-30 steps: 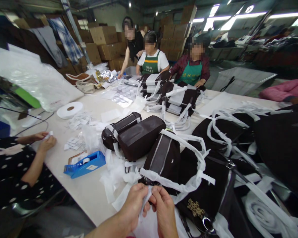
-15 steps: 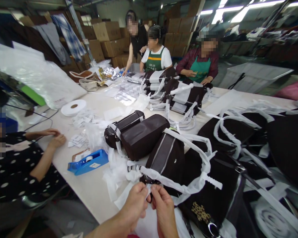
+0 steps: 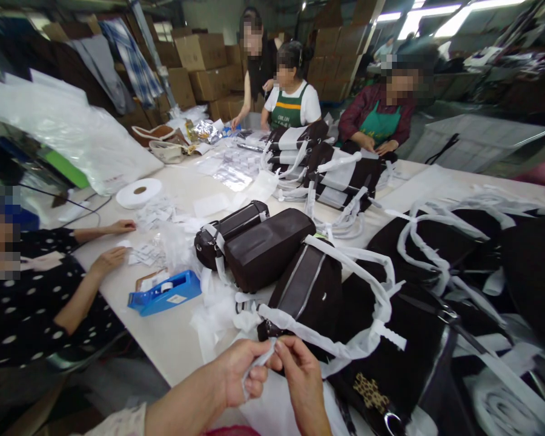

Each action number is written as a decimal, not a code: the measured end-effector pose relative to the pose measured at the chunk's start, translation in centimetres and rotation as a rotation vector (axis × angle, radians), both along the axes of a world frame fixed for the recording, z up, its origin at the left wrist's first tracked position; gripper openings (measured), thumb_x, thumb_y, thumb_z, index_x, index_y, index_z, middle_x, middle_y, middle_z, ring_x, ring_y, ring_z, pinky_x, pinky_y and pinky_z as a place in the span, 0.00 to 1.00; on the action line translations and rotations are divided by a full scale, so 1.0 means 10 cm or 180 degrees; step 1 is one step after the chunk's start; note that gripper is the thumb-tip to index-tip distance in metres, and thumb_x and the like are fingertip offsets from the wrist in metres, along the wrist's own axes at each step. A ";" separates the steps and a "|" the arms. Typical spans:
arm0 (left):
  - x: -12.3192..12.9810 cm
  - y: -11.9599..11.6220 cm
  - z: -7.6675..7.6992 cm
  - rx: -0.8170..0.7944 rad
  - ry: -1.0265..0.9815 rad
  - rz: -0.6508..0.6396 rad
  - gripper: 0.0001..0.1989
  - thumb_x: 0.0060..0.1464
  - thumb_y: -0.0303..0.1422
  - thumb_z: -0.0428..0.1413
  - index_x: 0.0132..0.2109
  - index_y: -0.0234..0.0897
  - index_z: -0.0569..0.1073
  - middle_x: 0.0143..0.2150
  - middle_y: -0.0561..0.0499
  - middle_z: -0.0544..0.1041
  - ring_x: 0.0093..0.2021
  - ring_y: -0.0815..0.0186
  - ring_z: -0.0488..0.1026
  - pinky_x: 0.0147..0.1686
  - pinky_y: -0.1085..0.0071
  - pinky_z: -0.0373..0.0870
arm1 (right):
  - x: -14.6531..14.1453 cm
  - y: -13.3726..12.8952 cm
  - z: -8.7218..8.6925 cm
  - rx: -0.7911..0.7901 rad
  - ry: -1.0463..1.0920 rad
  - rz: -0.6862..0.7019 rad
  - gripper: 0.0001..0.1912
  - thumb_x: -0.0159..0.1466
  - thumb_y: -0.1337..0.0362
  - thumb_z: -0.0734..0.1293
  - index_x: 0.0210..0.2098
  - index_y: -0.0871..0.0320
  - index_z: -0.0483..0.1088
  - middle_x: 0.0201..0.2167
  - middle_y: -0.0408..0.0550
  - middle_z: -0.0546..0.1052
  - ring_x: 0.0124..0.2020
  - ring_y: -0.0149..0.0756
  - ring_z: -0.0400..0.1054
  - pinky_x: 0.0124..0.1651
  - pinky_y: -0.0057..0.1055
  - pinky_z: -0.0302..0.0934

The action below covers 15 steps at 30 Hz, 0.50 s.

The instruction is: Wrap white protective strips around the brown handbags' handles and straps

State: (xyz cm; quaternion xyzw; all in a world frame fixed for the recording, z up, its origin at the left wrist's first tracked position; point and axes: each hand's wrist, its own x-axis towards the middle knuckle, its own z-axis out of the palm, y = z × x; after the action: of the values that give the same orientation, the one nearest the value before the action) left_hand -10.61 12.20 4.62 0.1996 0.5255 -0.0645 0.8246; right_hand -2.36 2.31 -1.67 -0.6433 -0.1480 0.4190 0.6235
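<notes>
A thin white wrapping strip runs through the curled fingers of my left hand, its end pinched between thumb and forefinger. My right hand is closed in a pinch against the same end, the fingertips of both hands meeting. Just beyond them lies a dark handbag with a grey zipped panel; its long handle is wound in white wrapping. What sits right between my fingertips is partly hidden. White sheet material lies beneath my hands.
A blue tape dispenser stands to the left, near a co-worker's hand. More dark bags lie ahead, others crowd the right. A white tape roll rests farther back. Several co-workers are around the table.
My left hand has turned and shifted slightly left, so the strip now shows across its fingers. At left, the co-worker's hands have moved apart, one reaching toward the white labels.
</notes>
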 end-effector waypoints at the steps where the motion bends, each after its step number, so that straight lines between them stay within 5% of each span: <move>1: -0.01 0.02 0.00 -0.0052 0.0033 -0.0022 0.06 0.51 0.30 0.56 0.31 0.31 0.69 0.23 0.55 0.67 0.13 0.82 0.47 0.15 0.82 0.36 | 0.02 0.01 0.00 -0.0018 -0.0073 0.0051 0.17 0.55 0.49 0.69 0.25 0.57 0.72 0.22 0.43 0.74 0.28 0.36 0.66 0.35 0.29 0.61; 5: -0.03 0.05 -0.01 0.0277 0.0239 -0.0031 0.06 0.44 0.29 0.57 0.32 0.32 0.69 0.23 0.55 0.69 0.14 0.81 0.48 0.15 0.81 0.36 | 0.03 0.06 -0.02 -0.0233 -0.0550 0.0206 0.18 0.57 0.48 0.67 0.24 0.57 0.71 0.21 0.44 0.74 0.26 0.36 0.66 0.32 0.29 0.59; 10: -0.06 -0.02 -0.05 0.1099 0.0404 0.0092 0.08 0.42 0.32 0.55 0.32 0.35 0.66 0.24 0.54 0.72 0.14 0.79 0.49 0.16 0.78 0.37 | 0.08 -0.01 0.08 -0.0795 -0.2612 0.0511 0.17 0.60 0.54 0.67 0.19 0.54 0.66 0.14 0.41 0.67 0.16 0.31 0.58 0.22 0.29 0.44; 13: -0.07 -0.05 -0.06 0.1346 0.0446 0.0227 0.07 0.43 0.34 0.54 0.29 0.37 0.64 0.22 0.53 0.73 0.13 0.78 0.48 0.16 0.76 0.36 | 0.22 -0.04 0.31 -0.0232 -0.4027 0.0994 0.10 0.62 0.60 0.66 0.25 0.52 0.72 0.18 0.42 0.72 0.16 0.32 0.61 0.22 0.31 0.46; 15: -0.07 -0.08 -0.05 0.1560 0.0399 0.0335 0.08 0.43 0.36 0.54 0.27 0.37 0.63 0.20 0.53 0.72 0.13 0.79 0.48 0.17 0.76 0.36 | 0.35 0.03 0.47 0.0343 -0.4700 0.1427 0.09 0.66 0.64 0.62 0.36 0.51 0.75 0.28 0.46 0.78 0.29 0.37 0.71 0.34 0.32 0.58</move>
State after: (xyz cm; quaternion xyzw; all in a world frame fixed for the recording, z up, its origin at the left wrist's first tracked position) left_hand -11.28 11.44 4.08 0.3614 0.5851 0.0955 0.7197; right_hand 1.15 2.59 3.07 -0.6794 -0.6722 -0.0102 0.2939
